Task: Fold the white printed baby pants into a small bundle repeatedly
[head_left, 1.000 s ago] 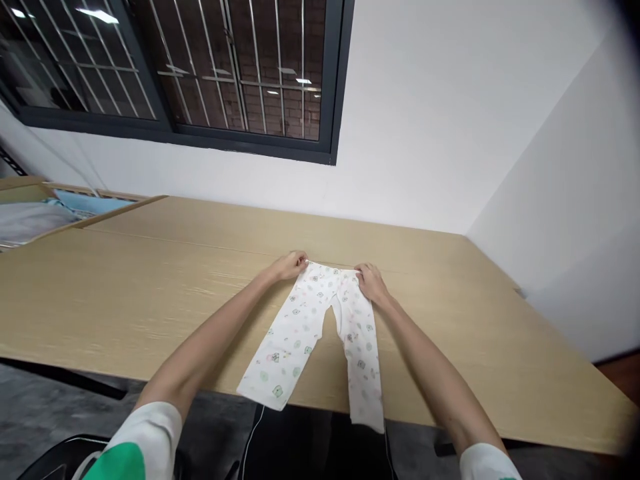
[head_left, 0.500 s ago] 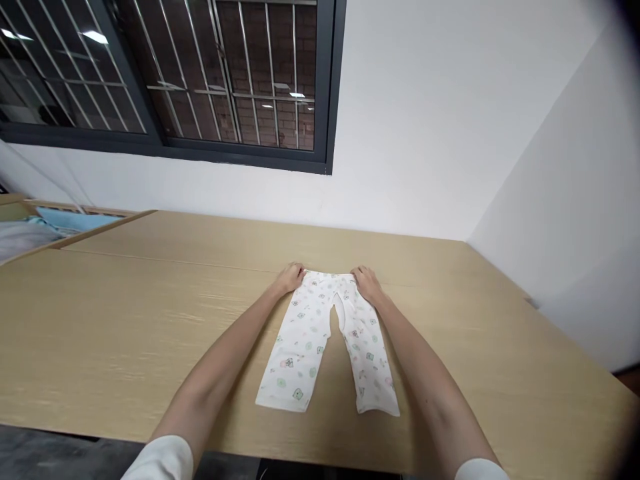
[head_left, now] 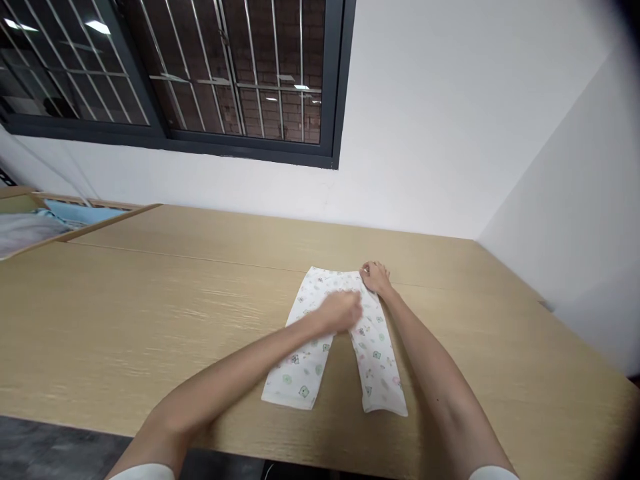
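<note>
Small white baby trousers [head_left: 320, 337] with a green and pink print lie flat on the wooden table [head_left: 150, 313], waistband away from me, legs spread toward the near edge. My right hand [head_left: 376, 277] pinches the right corner of the waistband, fingers closed on the cloth. My left hand [head_left: 343, 311] rests over the crotch area in the middle of the trousers. It is motion-blurred, so its fingers are hard to read.
A shallow wooden tray [head_left: 55, 220] with light blue and grey cloth sits at the far left of the table. A dark-framed barred window [head_left: 200, 73] is in the white wall behind. A side wall closes the right.
The trousers were pulled fully onto the table. My left hand let go of the left waistband corner and moved right to the middle of the trousers. My right hand stayed at its corner.
</note>
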A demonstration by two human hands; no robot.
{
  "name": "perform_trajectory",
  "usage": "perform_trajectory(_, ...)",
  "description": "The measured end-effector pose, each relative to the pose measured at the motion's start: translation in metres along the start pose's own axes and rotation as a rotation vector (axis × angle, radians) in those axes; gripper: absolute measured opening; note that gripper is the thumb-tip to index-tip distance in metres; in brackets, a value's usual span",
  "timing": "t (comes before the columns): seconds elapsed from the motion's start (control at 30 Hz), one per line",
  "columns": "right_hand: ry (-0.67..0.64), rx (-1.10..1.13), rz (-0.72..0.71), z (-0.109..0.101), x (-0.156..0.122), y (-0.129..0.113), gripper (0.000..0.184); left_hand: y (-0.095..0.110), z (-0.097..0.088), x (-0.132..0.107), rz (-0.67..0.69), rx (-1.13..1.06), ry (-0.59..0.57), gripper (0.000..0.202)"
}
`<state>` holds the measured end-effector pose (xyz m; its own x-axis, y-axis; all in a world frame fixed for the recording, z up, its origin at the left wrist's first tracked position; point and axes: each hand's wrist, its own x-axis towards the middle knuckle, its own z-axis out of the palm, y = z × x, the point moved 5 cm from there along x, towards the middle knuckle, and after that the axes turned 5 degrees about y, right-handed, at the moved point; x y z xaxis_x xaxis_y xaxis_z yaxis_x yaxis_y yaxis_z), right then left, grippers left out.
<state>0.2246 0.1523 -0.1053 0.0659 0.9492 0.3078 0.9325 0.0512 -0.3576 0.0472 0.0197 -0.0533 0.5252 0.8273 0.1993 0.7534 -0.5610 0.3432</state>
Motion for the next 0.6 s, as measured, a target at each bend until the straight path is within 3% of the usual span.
perform_trajectory(0.13, -0.043, 0.032, 0.048, 0.005, 0.003, 0.008, 0.024, 0.090, 0.058, -0.062, 0.363, -0.070, -0.207, 0.054)
perform_trajectory(0.2, -0.052, 0.039, 0.059, 0.007, 0.004, 0.011, 0.024, 0.108, 0.076, -0.077, 0.398, -0.055, -0.224, 0.064)
perform_trajectory(0.33, -0.047, 0.041, 0.077, 0.009, 0.008, 0.016, 0.023, 0.111, 0.088, -0.080, 0.331, -0.020, -0.190, 0.055)
perform_trajectory(0.47, -0.053, 0.054, 0.098, 0.011, 0.011, 0.016, 0.018, 0.113, 0.079, -0.081, 0.326, -0.038, -0.190, 0.037)
perform_trajectory(0.6, -0.053, 0.064, 0.107, 0.005, 0.013, 0.012, 0.011, 0.116, 0.069, -0.082, 0.308, -0.082, -0.262, 0.026)
